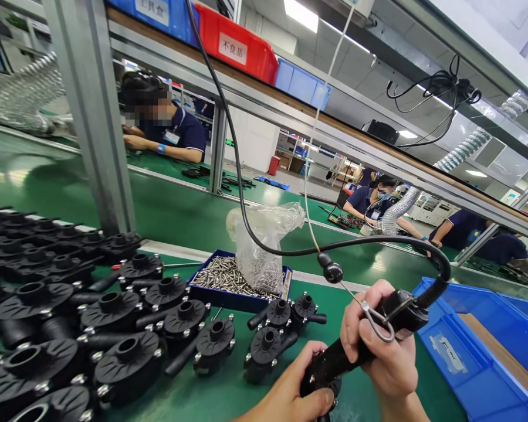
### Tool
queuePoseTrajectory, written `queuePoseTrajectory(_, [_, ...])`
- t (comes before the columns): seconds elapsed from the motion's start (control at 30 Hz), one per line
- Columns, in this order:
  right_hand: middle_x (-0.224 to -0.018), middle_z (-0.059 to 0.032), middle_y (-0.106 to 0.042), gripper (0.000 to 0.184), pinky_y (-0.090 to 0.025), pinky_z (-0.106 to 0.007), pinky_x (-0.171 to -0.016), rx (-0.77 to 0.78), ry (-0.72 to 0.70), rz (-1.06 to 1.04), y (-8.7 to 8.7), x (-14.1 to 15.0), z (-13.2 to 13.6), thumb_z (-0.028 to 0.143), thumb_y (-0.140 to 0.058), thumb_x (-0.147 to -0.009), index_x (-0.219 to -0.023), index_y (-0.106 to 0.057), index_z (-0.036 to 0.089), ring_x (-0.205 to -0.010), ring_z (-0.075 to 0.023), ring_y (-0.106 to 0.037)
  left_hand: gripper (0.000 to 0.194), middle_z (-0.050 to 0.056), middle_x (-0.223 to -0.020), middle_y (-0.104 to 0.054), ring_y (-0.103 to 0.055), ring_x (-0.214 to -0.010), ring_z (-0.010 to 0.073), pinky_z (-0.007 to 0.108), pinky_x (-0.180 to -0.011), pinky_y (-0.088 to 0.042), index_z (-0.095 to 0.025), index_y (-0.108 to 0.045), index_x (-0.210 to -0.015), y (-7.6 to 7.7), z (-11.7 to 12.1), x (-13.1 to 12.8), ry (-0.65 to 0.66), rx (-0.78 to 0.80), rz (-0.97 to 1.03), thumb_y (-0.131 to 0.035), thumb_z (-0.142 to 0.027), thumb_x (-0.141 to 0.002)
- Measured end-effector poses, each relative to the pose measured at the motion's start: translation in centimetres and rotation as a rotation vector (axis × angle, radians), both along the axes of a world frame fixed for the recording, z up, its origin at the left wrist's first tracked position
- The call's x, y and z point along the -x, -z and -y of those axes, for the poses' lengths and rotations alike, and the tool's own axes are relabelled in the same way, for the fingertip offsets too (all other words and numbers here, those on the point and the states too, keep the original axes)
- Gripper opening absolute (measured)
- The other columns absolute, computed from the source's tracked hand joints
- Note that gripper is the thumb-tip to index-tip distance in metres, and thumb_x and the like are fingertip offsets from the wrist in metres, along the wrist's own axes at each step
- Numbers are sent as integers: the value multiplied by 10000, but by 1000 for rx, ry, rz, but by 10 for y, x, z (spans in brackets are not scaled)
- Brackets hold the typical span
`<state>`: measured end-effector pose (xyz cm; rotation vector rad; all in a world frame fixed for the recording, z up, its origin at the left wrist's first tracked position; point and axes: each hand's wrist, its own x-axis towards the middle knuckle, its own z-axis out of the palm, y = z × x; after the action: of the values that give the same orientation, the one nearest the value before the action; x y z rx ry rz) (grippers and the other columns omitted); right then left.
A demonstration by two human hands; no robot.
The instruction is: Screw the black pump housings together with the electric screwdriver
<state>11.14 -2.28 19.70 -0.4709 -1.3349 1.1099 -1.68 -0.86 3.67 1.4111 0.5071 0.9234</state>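
My right hand (pixel 389 351) is wrapped around a black electric screwdriver (pixel 343 358), which slants down to the left. A wire loop and a thick black cable run from its top end. My left hand (pixel 293 392) grips a black pump housing (pixel 334 390) at the screwdriver's lower end. Hand and tool hide most of this housing, and the screwdriver's tip is out of sight. Just left of my hands, a few similar pump housings (pixel 266 344) with silver screws lie on the green bench. Behind them sits a blue tray (pixel 233 300) of loose screws (pixel 222 274), with a clear plastic bag (pixel 264 240) on it.
Many more black housings (pixel 127 363) crowd the bench's left side. Blue bins (pixel 453 346) stand at the right. A metal post (pixel 92 117) rises at the left, and a shelf above carries a red bin (pixel 237 47). Co-workers (pixel 180 132) sit beyond the bench.
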Motion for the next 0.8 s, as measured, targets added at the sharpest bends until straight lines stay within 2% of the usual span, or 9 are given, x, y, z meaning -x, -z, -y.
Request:
queuePoseTrajectory(0.1, [-712, 14, -628, 302, -385, -201, -474, -53, -32, -35, 5, -2, -7, 323, -824, -956, -988, -540, 222, -485, -108, -536, 462, 1, -933, -578, -497, -810, 171, 284, -757, -448, -209, -550, -1277, -4, 2, 1, 23, 30, 16, -701, -330, -858])
queuePoseTrajectory(0.33, [-757, 16, -640, 248, -414, -199, -505, -43, -108, -8, 12, -1, -14, 286, -792, -990, -1043, -555, 235, -523, -104, -558, 459, -6, -938, -583, -516, -804, 158, 279, -751, -446, -206, -533, -1267, -5, 1, -1, 49, 78, 62, -700, -268, -844])
queuePoseTrajectory(0.43, [-700, 43, -586, 246, -387, -184, -484, -42, -117, -57, 14, 4, -15, 298, -785, -992, -1006, -551, 226, -485, -89, -523, 436, -21, -925, -539, -465, -788, 143, 269, -734, -411, -209, -539, -1242, -2, 1, -5, 57, 86, 117, -710, -248, -844])
queuePoseTrajectory(0.53, [-659, 62, -549, 254, -346, -161, -446, -45, -117, -108, 17, 10, -15, 284, -790, -977, -970, -544, 216, -442, -70, -477, 453, -23, -906, -536, -504, -824, 171, 299, -787, -435, -227, -565, -1196, 4, 0, -11, 40, 94, 182, -797, -309, -816])
queuePoseTrajectory(0.63, [-672, 58, -574, 271, -380, -163, -450, -34, -87, -85, 17, 15, -12, 263, -803, -970, -951, -538, 211, -438, -65, -491, 504, -8, -901, -574, -577, -900, 231, 369, -890, -478, -244, -598, -1191, 11, -1, -16, 16, 80, 221, -870, -408, -800])
queuePoseTrajectory(0.8, [-676, 48, -596, 282, -404, -167, -438, -52, -78, -48, 19, 18, -9, 254, -818, -965, -946, -541, 205, -425, -63, -494, 551, 18, -943, -605, -596, -909, 255, 393, -891, -493, -245, -634, -1178, 18, 0, -19, -32, 62, 248, -909, -507, -779])
